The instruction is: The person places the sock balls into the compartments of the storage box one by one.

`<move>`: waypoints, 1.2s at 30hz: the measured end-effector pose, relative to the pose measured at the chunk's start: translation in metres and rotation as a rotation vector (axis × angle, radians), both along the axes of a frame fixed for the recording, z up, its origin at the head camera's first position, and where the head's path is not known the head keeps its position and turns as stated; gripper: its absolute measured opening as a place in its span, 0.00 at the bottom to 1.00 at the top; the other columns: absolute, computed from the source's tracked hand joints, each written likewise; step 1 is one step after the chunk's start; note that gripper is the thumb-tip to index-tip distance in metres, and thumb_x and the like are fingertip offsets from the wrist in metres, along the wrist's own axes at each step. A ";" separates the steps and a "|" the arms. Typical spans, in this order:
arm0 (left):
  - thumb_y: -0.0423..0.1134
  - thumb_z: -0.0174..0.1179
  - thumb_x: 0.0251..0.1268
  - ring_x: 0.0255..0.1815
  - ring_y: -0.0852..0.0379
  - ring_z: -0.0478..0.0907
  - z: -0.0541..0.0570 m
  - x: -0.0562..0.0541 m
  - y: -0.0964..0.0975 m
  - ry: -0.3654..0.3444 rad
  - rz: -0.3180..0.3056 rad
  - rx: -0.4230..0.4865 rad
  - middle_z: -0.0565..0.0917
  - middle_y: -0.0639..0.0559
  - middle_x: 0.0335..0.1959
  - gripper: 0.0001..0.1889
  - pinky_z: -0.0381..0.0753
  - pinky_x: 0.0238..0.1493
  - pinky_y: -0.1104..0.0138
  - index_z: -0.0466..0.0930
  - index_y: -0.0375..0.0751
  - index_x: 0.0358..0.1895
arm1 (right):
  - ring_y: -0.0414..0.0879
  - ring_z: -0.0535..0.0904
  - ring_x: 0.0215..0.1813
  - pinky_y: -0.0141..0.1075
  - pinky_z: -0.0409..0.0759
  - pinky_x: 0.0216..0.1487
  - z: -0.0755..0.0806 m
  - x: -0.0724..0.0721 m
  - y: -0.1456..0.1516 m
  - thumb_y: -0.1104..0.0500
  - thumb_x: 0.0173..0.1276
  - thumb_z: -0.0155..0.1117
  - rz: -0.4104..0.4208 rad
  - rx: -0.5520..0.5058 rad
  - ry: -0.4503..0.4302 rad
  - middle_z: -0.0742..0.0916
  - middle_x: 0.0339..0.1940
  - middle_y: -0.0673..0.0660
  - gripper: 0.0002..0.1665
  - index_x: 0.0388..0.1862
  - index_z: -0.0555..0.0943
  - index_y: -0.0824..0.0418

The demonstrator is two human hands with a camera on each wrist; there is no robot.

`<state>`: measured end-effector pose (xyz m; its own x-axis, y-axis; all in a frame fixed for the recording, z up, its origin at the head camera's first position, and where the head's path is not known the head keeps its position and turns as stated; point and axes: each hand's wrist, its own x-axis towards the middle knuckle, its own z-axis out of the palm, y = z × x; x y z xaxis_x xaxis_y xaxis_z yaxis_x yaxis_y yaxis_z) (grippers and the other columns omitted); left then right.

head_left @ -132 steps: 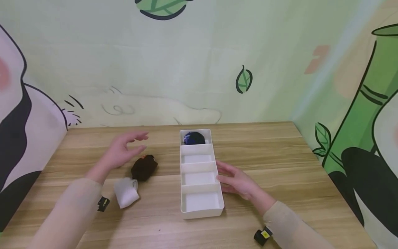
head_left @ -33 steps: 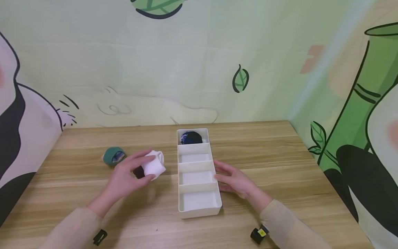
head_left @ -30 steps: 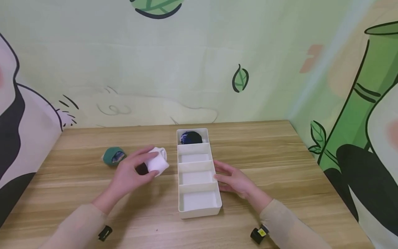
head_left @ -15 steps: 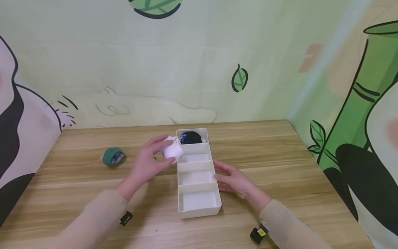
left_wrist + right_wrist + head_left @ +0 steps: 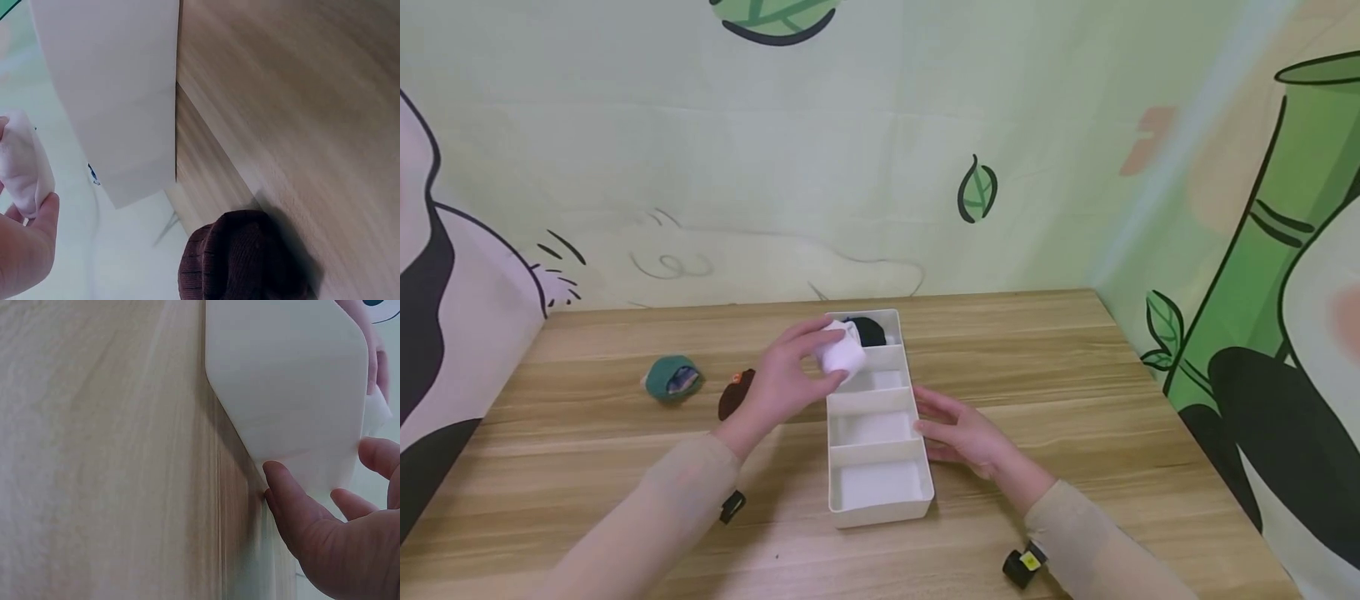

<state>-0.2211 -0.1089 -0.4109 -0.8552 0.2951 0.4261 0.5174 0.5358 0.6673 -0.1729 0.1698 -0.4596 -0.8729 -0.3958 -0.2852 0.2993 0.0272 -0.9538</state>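
Note:
My left hand pinches a rolled white sock between thumb and fingers, above the second compartment from the back of a white divided box. The left wrist view shows the white sock raised beside the box's side wall. A dark sock lies in the rearmost compartment, partly hidden by the white one. My right hand rests its fingertips against the box's right side. In the right wrist view, the relaxed fingers of that hand touch the outer wall.
A rolled brown sock lies left of the box, partly hidden by my left hand. Farther left on the wooden table is a rolled green sock. A printed backdrop rises behind the table.
Earlier the white sock lay on the table in front of the brown one. My left hand has gripped it and carried it right, over the box. My right hand stays at the box's side.

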 end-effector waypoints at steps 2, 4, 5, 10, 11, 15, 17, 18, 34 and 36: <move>0.33 0.77 0.48 0.64 0.43 0.73 -0.001 -0.003 0.000 0.000 -0.014 -0.008 0.77 0.44 0.64 0.26 0.75 0.60 0.52 0.84 0.36 0.54 | 0.64 0.71 0.67 0.51 0.77 0.58 0.000 0.000 0.000 0.63 0.73 0.61 -0.002 -0.002 0.001 0.63 0.75 0.71 0.40 0.79 0.57 0.63; 0.33 0.77 0.48 0.64 0.43 0.72 -0.001 -0.006 0.001 0.005 -0.037 -0.021 0.76 0.44 0.65 0.26 0.74 0.61 0.52 0.84 0.37 0.55 | 0.64 0.71 0.67 0.51 0.77 0.58 0.000 0.000 -0.001 0.64 0.73 0.61 -0.002 -0.006 0.001 0.63 0.75 0.71 0.40 0.79 0.56 0.64; 0.33 0.77 0.48 0.65 0.43 0.72 -0.001 -0.008 0.001 0.004 -0.048 -0.029 0.76 0.44 0.65 0.26 0.73 0.62 0.52 0.84 0.37 0.55 | 0.64 0.71 0.67 0.51 0.77 0.58 0.000 0.000 -0.001 0.64 0.73 0.60 -0.004 -0.006 -0.001 0.63 0.75 0.71 0.40 0.79 0.56 0.64; 0.33 0.76 0.49 0.66 0.43 0.70 -0.001 -0.014 0.003 -0.004 -0.112 -0.069 0.75 0.45 0.67 0.26 0.71 0.63 0.50 0.83 0.38 0.56 | 0.64 0.71 0.67 0.51 0.77 0.58 0.001 0.000 -0.001 0.64 0.73 0.60 -0.002 -0.006 -0.004 0.63 0.75 0.71 0.40 0.79 0.56 0.64; 0.33 0.76 0.50 0.67 0.43 0.70 0.000 -0.015 0.003 -0.003 -0.127 -0.075 0.75 0.45 0.67 0.27 0.71 0.64 0.50 0.83 0.37 0.57 | 0.64 0.71 0.67 0.51 0.77 0.58 0.001 0.000 -0.001 0.64 0.73 0.61 -0.002 -0.006 -0.003 0.63 0.75 0.71 0.40 0.79 0.56 0.64; 0.34 0.75 0.51 0.68 0.44 0.68 0.000 -0.020 0.004 -0.008 -0.184 -0.093 0.73 0.44 0.68 0.26 0.67 0.67 0.51 0.83 0.37 0.57 | 0.65 0.70 0.67 0.51 0.77 0.58 0.001 0.000 -0.001 0.64 0.73 0.60 0.001 -0.007 0.000 0.63 0.75 0.71 0.39 0.79 0.56 0.64; 0.34 0.75 0.51 0.69 0.44 0.68 0.000 -0.022 0.005 -0.008 -0.209 -0.115 0.73 0.44 0.69 0.26 0.67 0.67 0.51 0.83 0.37 0.57 | 0.65 0.70 0.67 0.51 0.77 0.58 0.001 0.000 0.000 0.64 0.73 0.60 0.002 -0.010 0.000 0.63 0.75 0.71 0.39 0.79 0.56 0.64; 0.34 0.75 0.51 0.69 0.44 0.67 -0.001 -0.024 0.005 -0.011 -0.220 -0.128 0.73 0.44 0.69 0.26 0.66 0.67 0.51 0.83 0.37 0.57 | 0.65 0.70 0.68 0.51 0.77 0.58 0.001 0.000 0.000 0.64 0.73 0.60 0.003 -0.011 0.000 0.63 0.75 0.71 0.39 0.79 0.56 0.64; 0.32 0.74 0.51 0.68 0.43 0.68 -0.005 -0.039 0.009 0.096 -0.368 -0.353 0.73 0.43 0.69 0.23 0.69 0.66 0.52 0.85 0.38 0.55 | 0.65 0.70 0.68 0.51 0.77 0.59 0.002 0.001 0.000 0.64 0.73 0.60 0.009 -0.019 0.003 0.62 0.76 0.71 0.40 0.79 0.55 0.65; 0.30 0.73 0.50 0.68 0.42 0.68 -0.005 -0.041 0.009 0.112 -0.403 -0.369 0.73 0.42 0.68 0.22 0.69 0.66 0.52 0.85 0.38 0.53 | 0.65 0.69 0.68 0.51 0.77 0.59 0.002 0.001 0.000 0.64 0.73 0.59 0.011 -0.020 0.003 0.62 0.76 0.71 0.40 0.79 0.55 0.65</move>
